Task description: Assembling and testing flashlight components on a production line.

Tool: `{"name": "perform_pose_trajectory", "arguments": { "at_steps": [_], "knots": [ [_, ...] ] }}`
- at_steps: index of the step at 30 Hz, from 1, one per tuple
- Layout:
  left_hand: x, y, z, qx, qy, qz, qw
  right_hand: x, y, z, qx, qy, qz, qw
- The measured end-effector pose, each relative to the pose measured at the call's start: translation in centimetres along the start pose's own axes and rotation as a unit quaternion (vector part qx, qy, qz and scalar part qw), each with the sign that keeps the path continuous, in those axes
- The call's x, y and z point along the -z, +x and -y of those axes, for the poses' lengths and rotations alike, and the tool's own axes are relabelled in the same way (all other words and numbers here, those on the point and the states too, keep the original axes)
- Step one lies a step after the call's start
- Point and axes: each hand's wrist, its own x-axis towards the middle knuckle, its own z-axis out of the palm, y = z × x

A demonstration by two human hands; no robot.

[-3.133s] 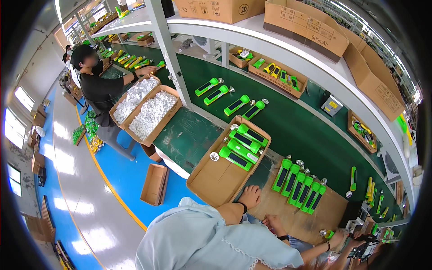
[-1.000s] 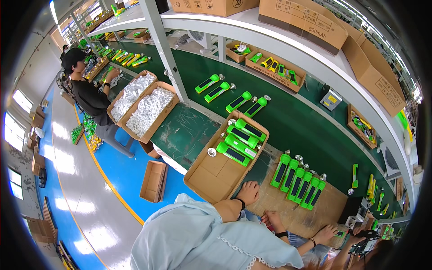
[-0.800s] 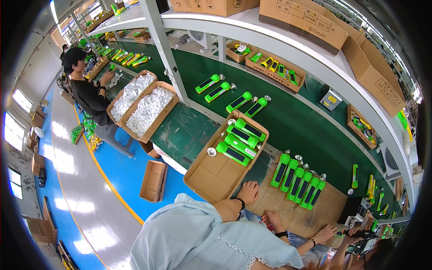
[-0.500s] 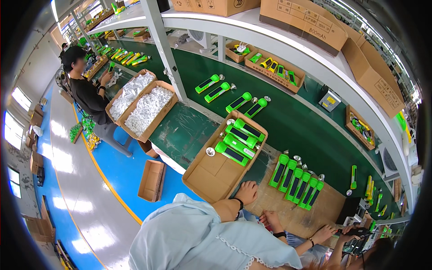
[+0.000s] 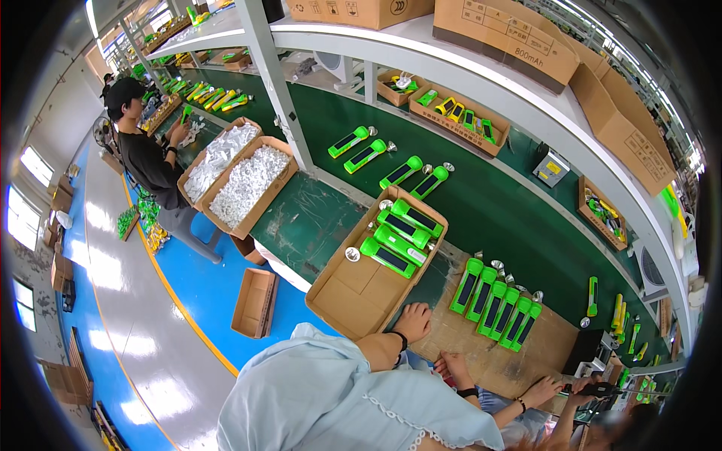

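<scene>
Cardboard tray (image 5: 353,293) long axis runs up-right; left hand (image 5: 413,322) rests on corner, fingers loosely spread.

Bright even overhead light; window glare on grey floor (image 5: 113,316); strong fisheye bending, dark rim.

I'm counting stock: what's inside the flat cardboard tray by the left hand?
The cardboard tray holds four green flashlights and one silver reflector. The left hand covers its near corner.
</scene>
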Motion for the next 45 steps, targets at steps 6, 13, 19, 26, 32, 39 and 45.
{"name": "perform_pose_trajectory", "arguments": {
  "at_steps": [6,13,19,26,32,39,45],
  "knots": [
    [-0.1,0.0,0.1,0.003,-0.007,-0.013,1.000,-0.3,-1.0,1.1,0.004,0.003,0.000,1.000],
    [0.2,-0.1,-0.1,0.007,-0.010,-0.001,1.000,-0.2,-0.8,0.6,0.018,0.004,0.003,1.000],
    [0.1,-0.3,-0.1,-0.002,-0.013,0.001,1.000,-0.1,-0.7,-0.1,0.010,-0.003,-0.004,1.000],
    [-0.1,-0.1,0.0,-0.005,-0.002,0.026,1.000,-0.2,-0.2,-0.2,0.016,-0.012,-0.003,1.000],
    [0.2,0.3,-0.1,0.020,0.020,0.049,0.998,-0.6,-0.8,0.9,0.014,0.011,-0.004,1.000],
    [-0.4,0.5,-0.4,-0.001,0.012,0.022,1.000,-0.2,-0.5,0.3,0.011,-0.017,-0.021,1.000],
    [-0.7,0.4,-0.5,-0.003,0.019,0.025,1.000,0.0,0.0,-0.2,0.016,-0.007,-0.018,1.000]
  ]
}}
